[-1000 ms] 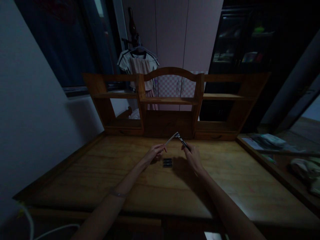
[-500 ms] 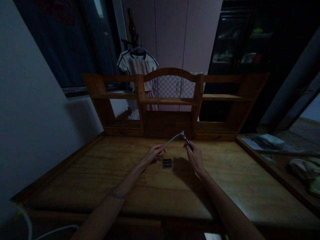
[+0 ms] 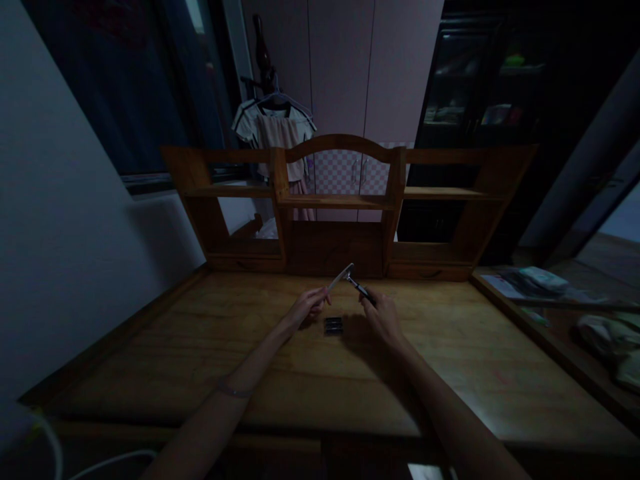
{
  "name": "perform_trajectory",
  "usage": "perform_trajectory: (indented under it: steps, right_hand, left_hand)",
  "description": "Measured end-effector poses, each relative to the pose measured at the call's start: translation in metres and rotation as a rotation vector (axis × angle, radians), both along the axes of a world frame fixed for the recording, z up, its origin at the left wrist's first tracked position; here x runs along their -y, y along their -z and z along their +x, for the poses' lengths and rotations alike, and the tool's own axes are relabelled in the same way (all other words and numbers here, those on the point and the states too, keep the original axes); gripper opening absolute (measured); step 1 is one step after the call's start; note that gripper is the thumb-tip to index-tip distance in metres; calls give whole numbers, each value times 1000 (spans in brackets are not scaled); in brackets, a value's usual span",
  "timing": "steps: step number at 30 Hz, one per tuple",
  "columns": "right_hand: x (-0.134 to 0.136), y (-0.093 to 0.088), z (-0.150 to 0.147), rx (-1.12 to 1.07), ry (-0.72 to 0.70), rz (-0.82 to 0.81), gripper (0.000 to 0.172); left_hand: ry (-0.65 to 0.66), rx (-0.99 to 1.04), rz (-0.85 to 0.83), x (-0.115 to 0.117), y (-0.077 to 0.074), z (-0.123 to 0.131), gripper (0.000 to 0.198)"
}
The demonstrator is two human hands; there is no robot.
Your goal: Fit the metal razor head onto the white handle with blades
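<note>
My left hand (image 3: 311,303) is closed around a thin pale stick (image 3: 341,276) that slants up to the right; its exact kind I cannot make out. In my right hand (image 3: 383,313) is a razor (image 3: 359,288) with a dark handle and a silvery head, pointing up and left. The razor's head is at or very near the stick's upper part; whether they touch is unclear. Below and between the hands, a small dark pack (image 3: 333,325) with several parallel bars lies on the wooden desk (image 3: 240,347).
At the back of the desk stands a wooden shelf unit (image 3: 340,202) with small drawers. To the right, a lower surface holds plastic-wrapped items (image 3: 540,280) and crumpled cloth (image 3: 605,340). A white wall (image 3: 100,267) borders the left side; a white cable (image 3: 115,457) hangs at lower left.
My right hand has moved slightly left and down, and the razor now leans further left. Its head has shifted from the stick's tip to beside its upper part. My left hand is nearly still.
</note>
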State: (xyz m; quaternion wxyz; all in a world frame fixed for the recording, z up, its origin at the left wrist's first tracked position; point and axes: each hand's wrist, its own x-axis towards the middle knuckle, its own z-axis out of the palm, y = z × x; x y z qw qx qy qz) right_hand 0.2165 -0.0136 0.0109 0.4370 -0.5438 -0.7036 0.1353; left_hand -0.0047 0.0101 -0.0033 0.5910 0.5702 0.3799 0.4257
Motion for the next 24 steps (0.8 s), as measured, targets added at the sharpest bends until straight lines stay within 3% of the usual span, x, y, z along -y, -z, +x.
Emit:
perform_trajectory:
  steps: [24]
  right_hand:
    - [-1,-4,5,5,37,23,25]
  left_hand:
    - [32,56,-9,-1,4,-2,36]
